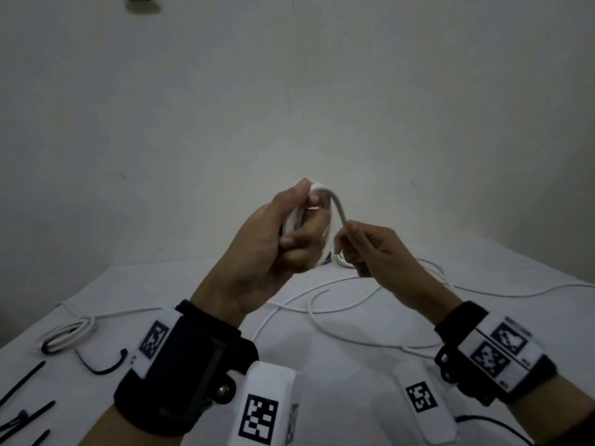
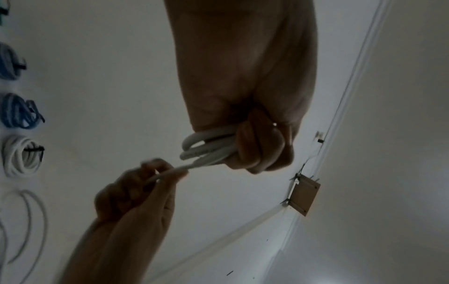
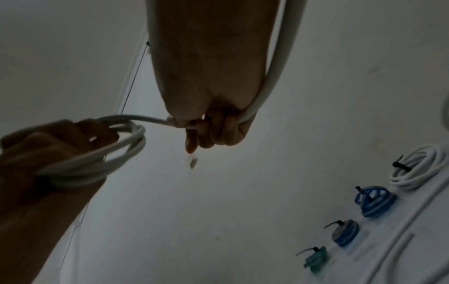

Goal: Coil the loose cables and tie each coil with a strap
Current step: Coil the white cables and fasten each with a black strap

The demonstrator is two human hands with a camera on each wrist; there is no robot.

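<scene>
My left hand (image 1: pixel 289 233) is raised above the table and grips a small coil of white cable (image 1: pixel 325 243), with several loops bunched in its fist (image 2: pixel 209 149). Just to its right, my right hand (image 1: pixel 363 246) pinches the same cable's running strand (image 1: pixel 341 214) as it arcs over from the coil (image 3: pixel 136 118). The rest of the white cable (image 1: pixel 322 320) trails loose over the table below. Black straps (image 1: pixel 106 365) lie at the front left.
A tied white coil (image 1: pixel 70 333) lies at the left of the white table (image 1: pixel 338 365). The wrist views show more tied coils in a row: white (image 3: pixel 420 169), blue (image 3: pixel 374 201), dark blue (image 3: pixel 345 233) and green (image 3: pixel 316 258). A white wall stands behind.
</scene>
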